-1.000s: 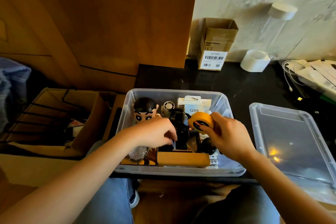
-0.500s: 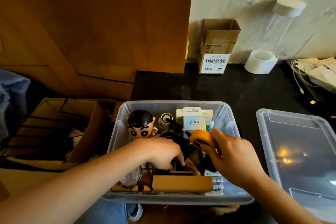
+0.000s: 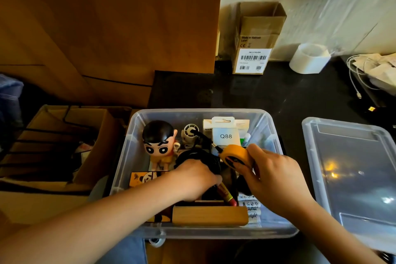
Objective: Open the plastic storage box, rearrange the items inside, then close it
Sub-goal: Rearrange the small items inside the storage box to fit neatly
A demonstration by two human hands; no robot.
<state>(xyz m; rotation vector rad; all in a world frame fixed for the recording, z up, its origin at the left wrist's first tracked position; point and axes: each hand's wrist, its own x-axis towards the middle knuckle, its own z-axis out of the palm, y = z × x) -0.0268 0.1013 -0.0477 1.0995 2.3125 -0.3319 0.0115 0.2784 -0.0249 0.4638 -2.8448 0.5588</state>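
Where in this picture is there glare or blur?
Head view: yellow glare spots sit on the clear lid at the right; the white bottle by the wall is smeared by motion blur; the box and the yellow tape measure look sharp.

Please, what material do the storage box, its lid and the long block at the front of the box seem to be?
Storage box: clear, slightly frosted plastic; the contents show through its walls. Lid: same translucent plastic, glossy, reflecting lights. Long block: probably wood, matte tan with faint grain.

One clear storage box (image 3: 276, 230), one lid (image 3: 351, 169), two cardboard boxes (image 3: 257, 36), one figurine (image 3: 159, 141), two hands (image 3: 272, 180).
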